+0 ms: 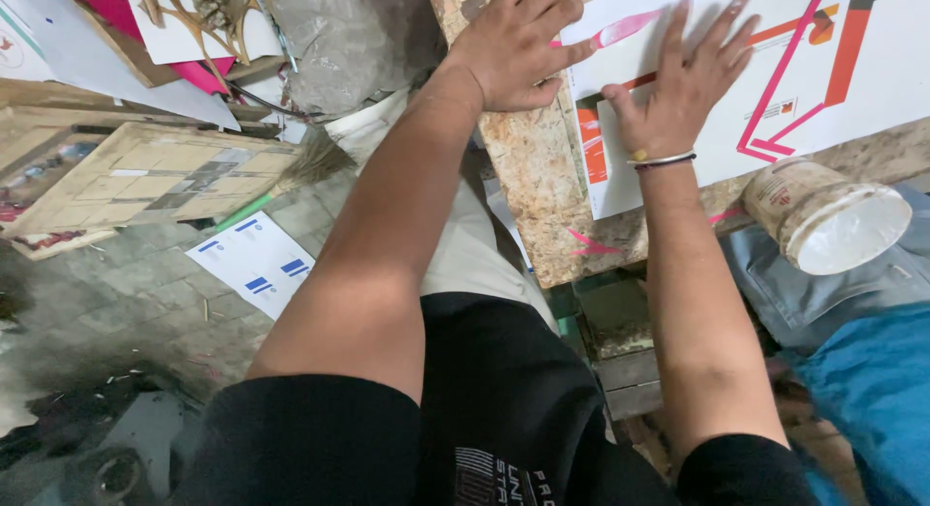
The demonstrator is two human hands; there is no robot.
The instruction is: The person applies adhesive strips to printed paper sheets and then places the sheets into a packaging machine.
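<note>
A large white sheet (852,90) printed with pink and orange lines lies on a rough chipboard table (542,177). My left hand (518,46) rests flat, fingers spread, on the board at the sheet's left edge, with the fingertips touching the paper. My right hand (683,80) presses flat on the sheet itself, fingers apart, a thin bangle on the wrist. Neither hand grips anything.
A whitish plastic jar (823,215) lies on its side at the table's right front. Blue cloth (872,380) lies below it. On the stone floor to the left are a printed sheet (254,261), wooden lattice panels (145,177), a broom head (315,160) and a grey sack (339,41).
</note>
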